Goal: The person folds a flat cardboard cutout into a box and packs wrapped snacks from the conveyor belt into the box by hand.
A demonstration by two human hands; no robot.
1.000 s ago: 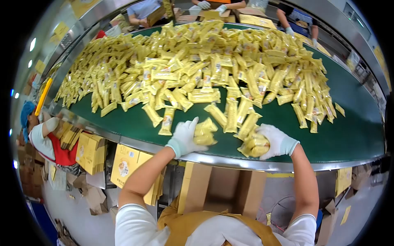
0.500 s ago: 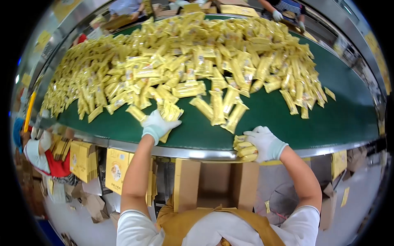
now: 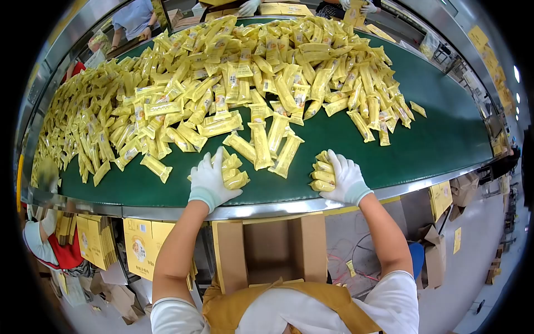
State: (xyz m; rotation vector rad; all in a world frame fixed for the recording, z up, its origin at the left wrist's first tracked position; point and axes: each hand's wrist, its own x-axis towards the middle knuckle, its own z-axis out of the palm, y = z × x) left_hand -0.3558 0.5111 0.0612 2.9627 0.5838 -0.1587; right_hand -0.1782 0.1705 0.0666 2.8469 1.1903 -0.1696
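Observation:
Both my hands wear white gloves and rest at the near edge of the green conveyor belt. My left hand is closed around a small bunch of yellow wrapped snack packets, which stick out on its right side. Closed on a second stack of the same packets is my right hand, with the packets on its left side. Between the hands, a few loose packets lie at the front of a large heap. Below the belt edge stands an open cardboard box against my body.
Flattened yellow cartons stand at the left under the belt. A metal rail runs along the belt's near edge. A person in a red apron works at the left. Other people's gloved hands show across the belt.
My right hand has moved from the rail up onto the belt with its packets. My left hand now holds its bunch more squarely. The view has shifted, and the heap appears further left.

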